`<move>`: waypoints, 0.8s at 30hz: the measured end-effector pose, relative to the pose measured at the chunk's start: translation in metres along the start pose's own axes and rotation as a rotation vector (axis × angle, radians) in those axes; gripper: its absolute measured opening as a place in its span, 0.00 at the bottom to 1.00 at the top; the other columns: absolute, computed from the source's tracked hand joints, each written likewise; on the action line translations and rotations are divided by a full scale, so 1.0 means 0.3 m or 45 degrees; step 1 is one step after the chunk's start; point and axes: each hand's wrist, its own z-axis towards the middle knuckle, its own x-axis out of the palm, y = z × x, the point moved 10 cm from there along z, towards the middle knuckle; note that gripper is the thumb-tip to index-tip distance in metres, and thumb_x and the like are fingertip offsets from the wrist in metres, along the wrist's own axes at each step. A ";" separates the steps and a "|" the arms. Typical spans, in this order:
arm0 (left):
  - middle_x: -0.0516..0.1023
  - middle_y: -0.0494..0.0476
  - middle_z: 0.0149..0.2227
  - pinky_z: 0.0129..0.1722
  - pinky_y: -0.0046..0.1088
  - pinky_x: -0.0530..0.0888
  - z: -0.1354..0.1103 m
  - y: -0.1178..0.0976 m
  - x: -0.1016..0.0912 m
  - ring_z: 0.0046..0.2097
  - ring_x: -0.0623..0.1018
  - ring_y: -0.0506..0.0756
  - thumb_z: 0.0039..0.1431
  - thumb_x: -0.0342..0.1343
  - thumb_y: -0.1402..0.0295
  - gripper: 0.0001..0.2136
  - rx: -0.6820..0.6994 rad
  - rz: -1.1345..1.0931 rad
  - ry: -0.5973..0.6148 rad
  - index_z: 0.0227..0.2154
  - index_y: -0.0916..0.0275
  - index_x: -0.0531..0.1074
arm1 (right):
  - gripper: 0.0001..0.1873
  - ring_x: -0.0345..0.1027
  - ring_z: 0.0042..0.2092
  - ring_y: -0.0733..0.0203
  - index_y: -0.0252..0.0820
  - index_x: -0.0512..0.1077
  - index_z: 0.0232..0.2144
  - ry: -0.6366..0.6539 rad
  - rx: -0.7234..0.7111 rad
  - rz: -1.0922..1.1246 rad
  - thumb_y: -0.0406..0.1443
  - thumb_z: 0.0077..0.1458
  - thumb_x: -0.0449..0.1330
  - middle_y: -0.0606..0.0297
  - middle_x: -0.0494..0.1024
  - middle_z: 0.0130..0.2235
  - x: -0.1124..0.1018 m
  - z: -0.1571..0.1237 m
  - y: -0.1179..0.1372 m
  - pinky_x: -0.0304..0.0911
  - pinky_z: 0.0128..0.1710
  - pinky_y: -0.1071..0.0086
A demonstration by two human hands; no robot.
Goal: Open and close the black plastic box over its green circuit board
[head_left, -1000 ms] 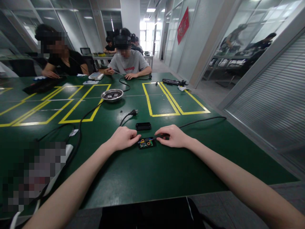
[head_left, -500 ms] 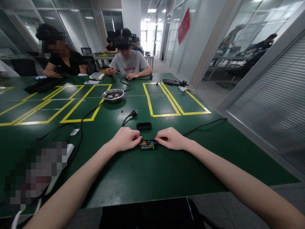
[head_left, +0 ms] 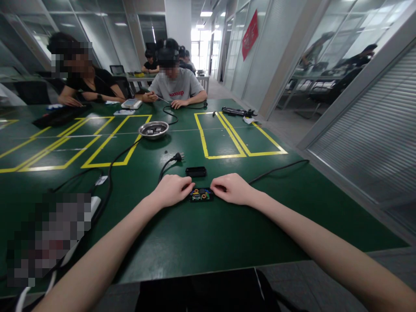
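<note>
One lid (head_left: 196,172) lay just beyond the open black box (head_left: 201,195), and one plug (head_left: 178,157) lay past the left hand (head_left: 172,190), which hid part of its cord. A second cord (head_left: 279,167) ran rightward from behind the right hand (head_left: 231,189). The box sat on the counter (head_left: 211,242) between the two hands, two ring coils (head_left: 204,196) inside it. Both hands had fingers bent at its ends; whether they gripped box or cords could not be told. One metal bowl (head_left: 153,135) stood farther off; two people (head_left: 182,84) sat across.
</note>
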 end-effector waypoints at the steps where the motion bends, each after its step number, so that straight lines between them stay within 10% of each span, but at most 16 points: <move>1: 0.76 0.55 0.24 0.28 0.29 0.60 0.001 0.013 -0.002 0.27 0.75 0.55 0.70 0.44 0.60 0.19 -0.030 0.003 -0.016 0.26 0.59 0.71 | 0.08 0.67 0.27 0.63 0.41 0.76 0.30 -0.035 0.030 -0.019 0.34 0.62 0.59 0.66 0.76 0.25 -0.003 0.004 -0.008 0.52 0.30 0.71; 16: 0.80 0.57 0.31 0.33 0.30 0.66 0.022 0.096 0.000 0.35 0.79 0.58 0.71 0.46 0.57 0.18 -0.296 0.012 -0.051 0.30 0.60 0.72 | 0.16 0.62 0.26 0.65 0.42 0.68 0.22 -0.104 0.292 0.055 0.39 0.62 0.59 0.69 0.70 0.22 0.013 0.035 -0.104 0.48 0.28 0.71; 20: 0.79 0.57 0.34 0.36 0.31 0.70 0.015 0.129 -0.005 0.36 0.79 0.59 0.70 0.48 0.56 0.14 -0.382 -0.038 -0.146 0.42 0.60 0.72 | 0.06 0.72 0.40 0.58 0.42 0.74 0.38 -0.263 0.178 0.062 0.37 0.59 0.59 0.59 0.78 0.42 -0.016 0.030 -0.078 0.63 0.38 0.68; 24: 0.76 0.63 0.49 0.49 0.39 0.74 0.013 0.120 -0.020 0.49 0.77 0.62 0.68 0.52 0.56 0.21 -0.204 -0.078 -0.328 0.59 0.60 0.67 | 0.24 0.64 0.61 0.44 0.42 0.69 0.59 -0.294 0.112 -0.011 0.36 0.61 0.57 0.48 0.69 0.62 0.000 0.033 -0.082 0.63 0.57 0.49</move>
